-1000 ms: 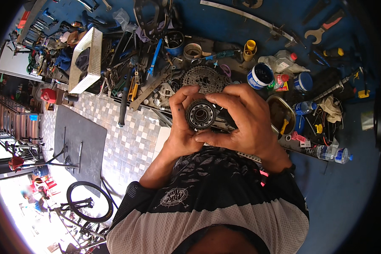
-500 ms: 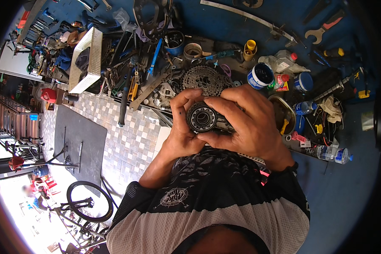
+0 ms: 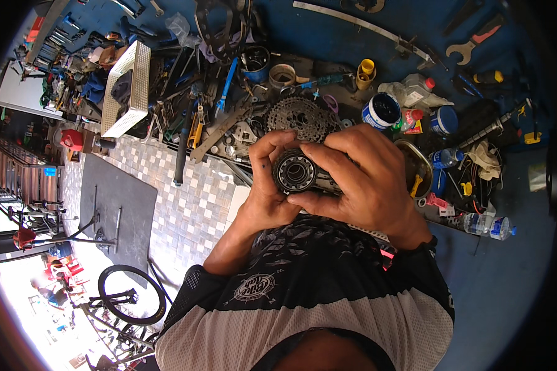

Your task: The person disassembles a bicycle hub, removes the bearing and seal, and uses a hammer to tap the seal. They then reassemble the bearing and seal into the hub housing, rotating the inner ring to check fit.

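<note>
A dark, greasy bicycle hub (image 3: 296, 172) is held up in front of my chest. Its round end faces up, showing a toothed metal ring with a dark hollow centre. My left hand (image 3: 267, 196) curls around the hub's left side, thumb below and index finger arched above. From the right, my right hand (image 3: 368, 179) grips it, with the thumb at the lower edge and fingertips at the upper edge. My palms and fingers hide much of the hub's sides. Just beyond my hands, a bicycle cassette (image 3: 298, 115) of stacked sprockets lies on the cluttered workbench.
Around the cassette are a long flat wrench (image 3: 220, 133), an open blue-and-white tub (image 3: 380, 111), a yellow cup (image 3: 366, 73) and a metal bowl (image 3: 422, 162). A white perforated basket (image 3: 136, 86) stands left. Plastic bottles (image 3: 489, 226) lie right. Lower left, a bicycle wheel (image 3: 132, 295) stands near a person (image 3: 51, 290).
My hands and the hub stay almost still, with only a very slight shift. In the bright background at lower left, the distant person has changed posture a little.
</note>
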`<action>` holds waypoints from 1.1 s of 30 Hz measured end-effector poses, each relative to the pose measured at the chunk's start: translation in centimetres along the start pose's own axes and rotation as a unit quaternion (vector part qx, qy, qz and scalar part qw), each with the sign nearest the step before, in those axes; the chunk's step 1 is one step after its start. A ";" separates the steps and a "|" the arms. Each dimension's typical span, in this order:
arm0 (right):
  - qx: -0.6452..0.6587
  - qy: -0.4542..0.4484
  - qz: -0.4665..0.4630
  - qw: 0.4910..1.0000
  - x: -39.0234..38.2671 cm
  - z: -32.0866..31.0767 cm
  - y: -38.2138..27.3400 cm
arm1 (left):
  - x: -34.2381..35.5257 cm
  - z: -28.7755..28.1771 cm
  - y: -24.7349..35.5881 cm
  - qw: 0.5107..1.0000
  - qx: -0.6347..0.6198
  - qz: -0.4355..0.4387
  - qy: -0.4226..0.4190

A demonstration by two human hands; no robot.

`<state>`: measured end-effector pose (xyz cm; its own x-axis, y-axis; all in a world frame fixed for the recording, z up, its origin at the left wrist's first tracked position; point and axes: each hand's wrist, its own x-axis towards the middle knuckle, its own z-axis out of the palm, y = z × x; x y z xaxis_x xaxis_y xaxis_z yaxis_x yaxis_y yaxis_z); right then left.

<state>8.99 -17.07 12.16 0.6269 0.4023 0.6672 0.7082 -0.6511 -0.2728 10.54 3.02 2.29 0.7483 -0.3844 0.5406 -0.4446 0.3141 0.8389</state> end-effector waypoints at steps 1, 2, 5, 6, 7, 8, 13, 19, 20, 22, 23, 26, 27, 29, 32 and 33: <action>-0.002 0.001 -0.001 1.000 0.0 0.0 0.0 | 0.1 0.0 0.0 1.000 0.000 0.006 -0.003; -0.005 0.001 -0.003 1.000 0.0 0.0 0.0 | 0.3 -0.1 0.0 1.000 -0.002 0.014 -0.008; -0.005 -0.001 0.002 1.000 -0.1 0.0 0.0 | 0.4 -0.2 0.0 1.000 0.008 0.014 -0.011; -0.004 -0.004 0.003 1.000 -0.1 -0.1 0.0 | 0.3 -0.2 0.0 1.000 0.014 0.011 -0.010; -0.002 -0.008 0.004 1.000 0.0 -0.2 0.0 | 0.4 -0.2 0.0 1.000 -0.003 0.012 -0.015; 0.001 -0.012 0.005 1.000 0.0 -0.3 0.0 | 0.5 -0.1 0.0 0.999 -0.020 0.014 -0.021; 0.001 -0.011 0.005 1.000 0.1 -0.3 0.1 | 0.1 0.1 -0.1 1.000 -0.009 -0.005 0.009; 0.077 -0.037 0.055 0.995 0.0 -0.7 0.7 | -0.1 0.2 -0.2 0.998 -0.036 -0.040 0.029; 0.101 -0.048 0.071 0.991 -0.1 -0.9 1.0 | 0.2 0.4 0.0 0.998 -0.020 -0.038 0.037; 0.157 -0.061 0.094 0.981 -0.5 -0.7 2.0 | 0.7 0.4 0.2 0.999 0.014 -0.028 0.031; 0.187 -0.063 0.096 0.976 -1.0 -0.2 2.8 | 1.0 0.2 0.2 0.999 0.032 -0.021 0.018; 0.232 -0.067 0.105 0.965 -1.7 0.3 3.7 | 1.0 0.4 1.0 0.996 -0.044 -0.069 0.030; 0.240 -0.068 0.109 0.962 -1.7 0.3 3.8 | 1.0 0.5 1.3 0.990 -0.091 -0.095 0.042; 0.251 -0.061 0.117 0.959 -1.6 -0.1 3.6 | 0.8 -0.2 0.1 0.977 -0.198 -0.083 0.017; 0.254 -0.039 0.141 0.956 -1.7 -0.6 3.4 | 0.8 -0.4 0.7 0.930 -0.335 -0.148 0.025; 0.254 -0.030 0.150 0.955 -1.8 -0.6 3.5 | 0.8 -0.4 0.5 0.918 -0.366 -0.152 0.023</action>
<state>10.07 -20.47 10.43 0.8333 0.2919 0.4695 0.5501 -0.3533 -0.7567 11.16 3.23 3.13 0.8109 -0.5183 0.2716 0.2251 0.7048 0.6728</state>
